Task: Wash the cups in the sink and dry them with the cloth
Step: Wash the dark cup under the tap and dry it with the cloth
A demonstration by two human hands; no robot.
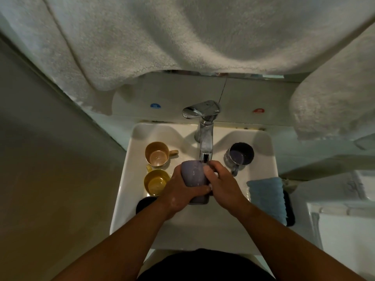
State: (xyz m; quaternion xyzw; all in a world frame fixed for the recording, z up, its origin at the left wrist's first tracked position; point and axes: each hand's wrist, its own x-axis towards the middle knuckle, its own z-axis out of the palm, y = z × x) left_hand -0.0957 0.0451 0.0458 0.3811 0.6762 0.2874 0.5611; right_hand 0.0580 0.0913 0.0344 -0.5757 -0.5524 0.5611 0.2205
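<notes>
Over the white sink (129, 171), under the chrome tap (205, 136), I hold a purple cup (193, 175) on its side. My left hand (178, 191) grips its body from the left, fingers curled round it. My right hand (221, 183) wraps round its right side near the tap's spout. Two yellowish cups sit on the sink's left ledge: a peach one (157, 154) behind, a yellow one (156, 182) in front. A dark steel mug (240, 156) stands on the right ledge. A folded blue cloth (267, 197) lies on the right edge.
White towels (182, 37) hang overhead and at the right (334, 102). A dark round object (145, 203) lies at the sink's front left. A black item (289, 209) lies under the blue cloth. A wall stands close on the left.
</notes>
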